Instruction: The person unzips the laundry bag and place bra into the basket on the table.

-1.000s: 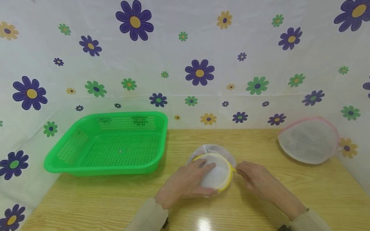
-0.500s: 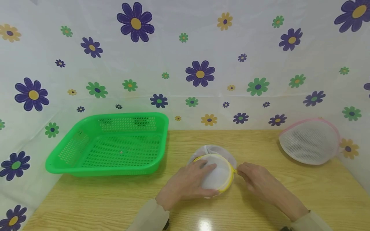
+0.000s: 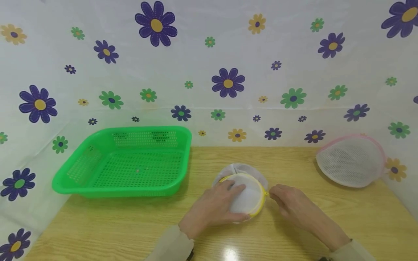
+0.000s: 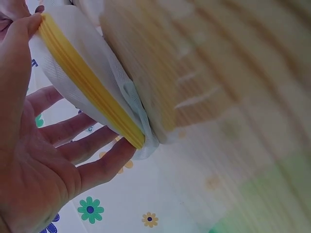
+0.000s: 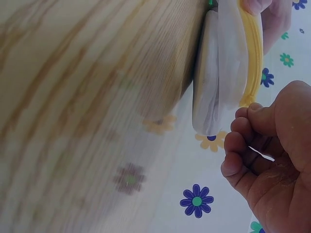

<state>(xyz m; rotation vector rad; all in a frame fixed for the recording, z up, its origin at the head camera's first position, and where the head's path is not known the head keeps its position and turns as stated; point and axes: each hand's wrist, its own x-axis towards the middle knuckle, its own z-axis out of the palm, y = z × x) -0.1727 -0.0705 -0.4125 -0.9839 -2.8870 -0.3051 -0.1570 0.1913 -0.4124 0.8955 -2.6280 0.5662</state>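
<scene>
A round white mesh laundry bag point(image 3: 246, 198) with a yellow zipper point(image 4: 90, 82) around its side rests on the table in the middle of the head view. Over its left part lies my left hand point(image 3: 215, 203), holding it with the thumb at the near rim and fingers spread across the top and far side. At the bag's right edge, my right hand point(image 3: 290, 203) pinches the small yellow zipper pull point(image 3: 266, 194) between thumb and forefinger. In the right wrist view the other fingers of that hand point(image 5: 277, 155) are curled. Some white mesh fabric bulges out behind the bag.
A green perforated plastic basket point(image 3: 130, 190) stands at the left on the wooden table point(image 3: 137, 228). Far right, a white mesh bag with pink trim point(image 3: 352, 161) leans near the corner. A flower-printed white sheet point(image 3: 196, 61) hangs behind the table.
The head view has shifted slightly. Both hands and the mesh laundry bag keep nearly the same places, with the right hand still at the zipper pull.
</scene>
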